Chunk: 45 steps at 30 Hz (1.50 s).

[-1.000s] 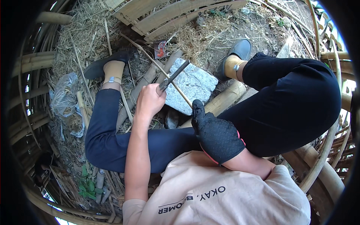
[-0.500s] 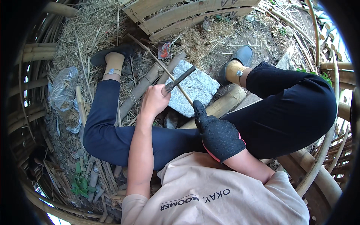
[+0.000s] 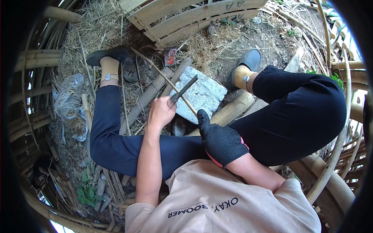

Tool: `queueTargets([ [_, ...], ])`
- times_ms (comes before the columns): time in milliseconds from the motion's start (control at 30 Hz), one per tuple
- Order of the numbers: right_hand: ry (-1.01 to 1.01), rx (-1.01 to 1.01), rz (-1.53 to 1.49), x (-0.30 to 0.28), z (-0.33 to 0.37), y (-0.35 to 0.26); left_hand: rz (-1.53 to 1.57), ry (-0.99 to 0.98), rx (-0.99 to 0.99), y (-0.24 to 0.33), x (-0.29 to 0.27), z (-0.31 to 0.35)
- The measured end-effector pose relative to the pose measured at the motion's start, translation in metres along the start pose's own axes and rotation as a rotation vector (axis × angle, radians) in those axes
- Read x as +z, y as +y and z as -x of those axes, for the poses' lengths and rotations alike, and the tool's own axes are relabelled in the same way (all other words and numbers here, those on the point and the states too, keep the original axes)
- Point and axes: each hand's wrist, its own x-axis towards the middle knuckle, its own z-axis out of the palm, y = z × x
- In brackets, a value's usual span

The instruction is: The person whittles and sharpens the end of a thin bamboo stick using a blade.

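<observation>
My bare left hand [image 3: 161,112] is closed round the handle of a knife, its dark blade [image 3: 185,89] pointing away to the right. The blade lies across a thin bamboo stick [image 3: 163,75]; whether its edge bites in, I cannot tell. In a black glove with pink trim, my right hand [image 3: 223,143] grips the stick's near end, thumb stretched along it. From there the stick slants away to the far left, over a pale rough stone block [image 3: 208,93] and past it. The fingers under the right hand are hidden.
Thick bamboo poles [image 3: 233,110] lie beside and behind the stone, between my spread legs. A slatted wooden crate [image 3: 194,21] stands at the far side. Straw and a crumpled clear plastic bag [image 3: 70,99] are on the left. Bamboo railings [image 3: 330,163] curve round both sides.
The knife and my left hand have shifted slightly toward me along the stick. My right hand has moved a little left with the stick's end. My left foot has slid slightly left.
</observation>
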Motion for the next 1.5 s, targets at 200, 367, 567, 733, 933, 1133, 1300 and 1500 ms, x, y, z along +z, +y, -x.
queueTargets([
  [200, 0.039, -0.005, 0.026, 0.007, -0.001, 0.006, -0.035, 0.013, 0.071, -0.004, 0.0, -0.008],
  [367, 0.105, -0.024, 0.032, 0.015, -0.003, 0.011, -0.004, -0.073, 0.033, 0.003, -0.009, -0.018],
  [567, 0.1, -0.002, 0.108, 0.02, 0.003, 0.006, -0.112, -0.025, 0.089, 0.001, -0.013, -0.017],
  [733, 0.137, -0.011, 0.09, 0.024, 0.004, 0.006, -0.231, 0.032, 0.128, -0.006, -0.03, 0.002],
  [933, 0.131, 0.004, 0.142, 0.027, 0.0, 0.007, -0.227, -0.009, 0.146, -0.001, -0.031, 0.019],
  [1133, 0.154, 0.024, 0.124, 0.028, 0.0, 0.0, -0.326, -0.165, 0.132, 0.008, -0.035, 0.016],
  [1300, 0.183, 0.017, 0.083, 0.032, 0.003, -0.008, -0.362, -0.126, 0.058, 0.004, -0.05, 0.024],
  [1500, 0.206, 0.006, 0.072, 0.033, 0.001, -0.008, -0.288, -0.164, 0.043, 0.0, -0.057, 0.038],
])
